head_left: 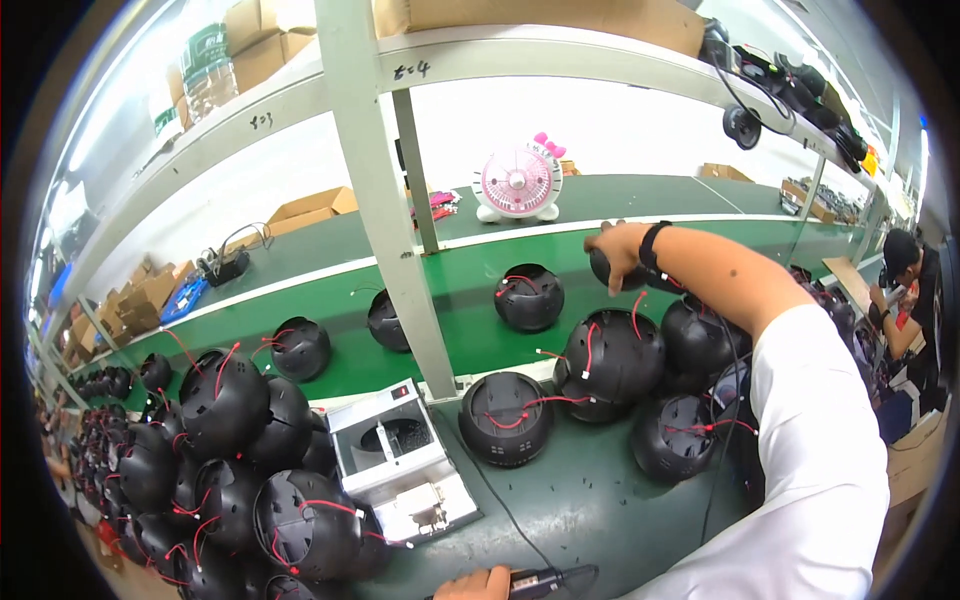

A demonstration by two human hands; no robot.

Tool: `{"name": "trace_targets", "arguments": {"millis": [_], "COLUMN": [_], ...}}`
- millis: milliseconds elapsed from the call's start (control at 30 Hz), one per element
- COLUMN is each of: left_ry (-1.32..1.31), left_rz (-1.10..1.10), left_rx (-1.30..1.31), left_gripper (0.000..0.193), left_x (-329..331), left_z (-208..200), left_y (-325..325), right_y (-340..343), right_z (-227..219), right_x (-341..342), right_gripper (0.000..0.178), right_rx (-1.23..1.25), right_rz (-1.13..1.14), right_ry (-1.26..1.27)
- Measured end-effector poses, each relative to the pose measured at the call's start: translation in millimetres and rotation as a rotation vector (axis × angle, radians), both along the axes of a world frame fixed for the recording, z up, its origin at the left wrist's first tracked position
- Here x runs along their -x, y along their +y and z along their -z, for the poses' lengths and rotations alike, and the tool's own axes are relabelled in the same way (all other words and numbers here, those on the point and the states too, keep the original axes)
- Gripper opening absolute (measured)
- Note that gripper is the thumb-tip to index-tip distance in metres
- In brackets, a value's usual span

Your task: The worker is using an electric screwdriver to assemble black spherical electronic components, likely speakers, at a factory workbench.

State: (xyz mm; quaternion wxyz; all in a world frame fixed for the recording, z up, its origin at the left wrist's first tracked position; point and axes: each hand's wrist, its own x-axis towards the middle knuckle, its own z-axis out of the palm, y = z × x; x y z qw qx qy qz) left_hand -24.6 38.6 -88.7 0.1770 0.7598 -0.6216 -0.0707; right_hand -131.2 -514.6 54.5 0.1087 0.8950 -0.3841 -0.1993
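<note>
Fingers of the right hand (612, 250) close over a black dome housing (622, 270) at upper right of centre, seemingly mid-pickup and needing a lift clear of the pile, while the left hand (478, 584), cropped at the bottom edge, grips an electric screwdriver (535, 579).

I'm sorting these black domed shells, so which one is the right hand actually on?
The small black shell at the far belt edge, gripped from above by the right hand. It sits just behind the pile of larger shells, which no hand touches.
</note>
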Motion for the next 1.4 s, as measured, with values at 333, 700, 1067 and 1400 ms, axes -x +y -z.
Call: {"name": "trace_targets", "arguments": {"millis": [333, 700, 1067, 1400], "left_ry": [-0.164, -0.135, -0.108, 1.363], "left_rz": [-0.014, -0.022, 0.013, 0.204], "left_rx": [0.335, 0.363, 0.584, 1.221], "left_gripper": [0.039, 0.040, 0.047, 0.113], "left_x": [0, -2, -29, -69], "left_z": [35, 26, 5, -92], "left_y": [-5, -4, 10, -37], "right_y": [-44, 7, 214, 395], "right_z": [13, 57, -126, 61], "right_x": [-52, -119, -15, 60], "right_gripper": [0.096, 0.118, 0.113, 0.105], "right_rx": [-0.245, -0.460, -0.438, -0.491], "right_rz": [0.137, 0.294, -0.340, -0.612], "right_ry": [-0.212, -0.248, -0.555, -0.860]}}
